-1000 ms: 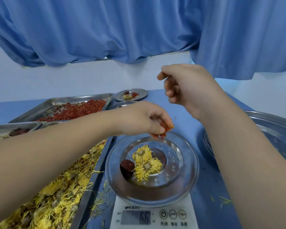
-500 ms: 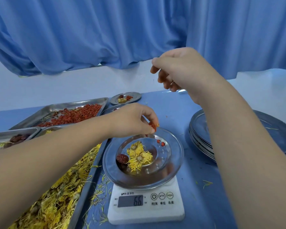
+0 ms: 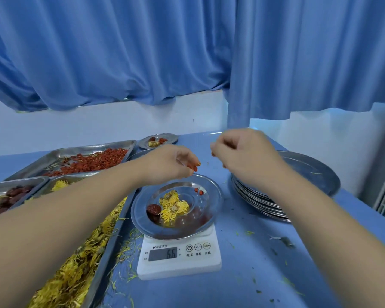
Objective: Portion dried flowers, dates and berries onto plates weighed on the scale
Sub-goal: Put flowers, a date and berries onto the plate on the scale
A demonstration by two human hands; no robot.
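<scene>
Left of your left forearm lies the berry tray point(image 3: 93, 162); reach there again only if the reading falls short. Your left hand point(image 3: 171, 165) is curled, thumb and fingertips pinching a few berries point(image 3: 195, 168) just above the far rim of the plate point(image 3: 216, 197), which sits on the scale point(image 3: 178, 261) below and between your hands. Release them one or two at a time into the well, beside the two berries point(image 3: 199, 191) lying there, next to the flowers point(image 3: 172, 203) and the date point(image 3: 153, 209), and let the display settle after each drop. Hold your wrist clear of the rim, or the weight will likely read false. Your right hand point(image 3: 245, 156) hovers with curled fingers; I cannot tell whether it holds anything. Under its forearm sits the stack of plates point(image 3: 316, 174).
</scene>
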